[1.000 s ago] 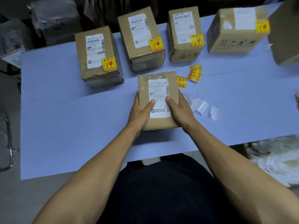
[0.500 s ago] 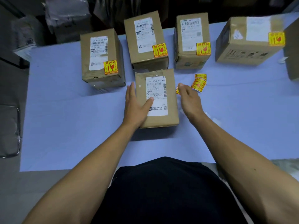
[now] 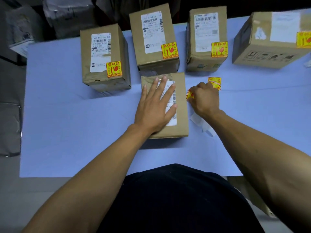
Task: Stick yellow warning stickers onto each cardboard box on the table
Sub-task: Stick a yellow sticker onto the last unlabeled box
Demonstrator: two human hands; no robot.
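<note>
On the near box (image 3: 180, 105), at mid-desk (image 3: 67, 132), the left hand (image 3: 154, 108) is laid flat, fingers spread. Just beside it, a yellow sticker (image 3: 189, 95) is pinched in the curled right hand (image 3: 204, 98). More stickers (image 3: 215, 82) lie just behind.

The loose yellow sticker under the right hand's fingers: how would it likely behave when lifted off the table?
Probably floppy: the yellow sticker already curls up beside the right hand. Likely near weightless, being a thin sheet like the spare stickers. If its backing is off, as the white scraps hint, it may cling to fingers.
</note>
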